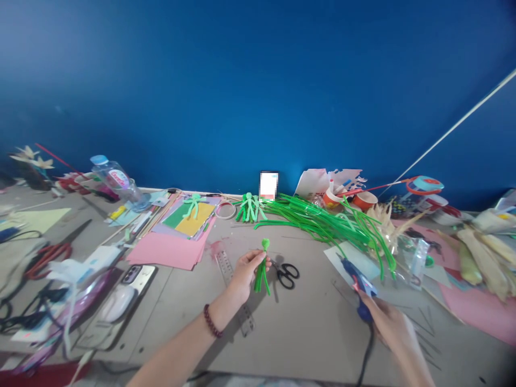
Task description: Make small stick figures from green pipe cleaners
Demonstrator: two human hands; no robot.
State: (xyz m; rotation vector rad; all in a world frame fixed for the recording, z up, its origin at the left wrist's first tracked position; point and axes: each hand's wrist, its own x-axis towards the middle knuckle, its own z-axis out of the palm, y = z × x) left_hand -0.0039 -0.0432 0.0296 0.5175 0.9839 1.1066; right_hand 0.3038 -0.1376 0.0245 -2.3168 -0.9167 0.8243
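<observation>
Near the middle of the table my left hand pinches a small green pipe-cleaner figure, upright, with a round top and loose strands hanging below. My right hand, at the right, is closed round a blue glue gun, whose tip points up and left above a pale paper sheet. Black-handled scissors lie just right of my left hand. A clear ruler lies partly under my left forearm. Several finished-looking green figures stand at the back by the wall.
Green pipe cleaners spread across the back right, near orange cups. Pink paper and a green figure are back left. A bottle, phone and red-handled scissors lie left. The glue gun's cord trails forward.
</observation>
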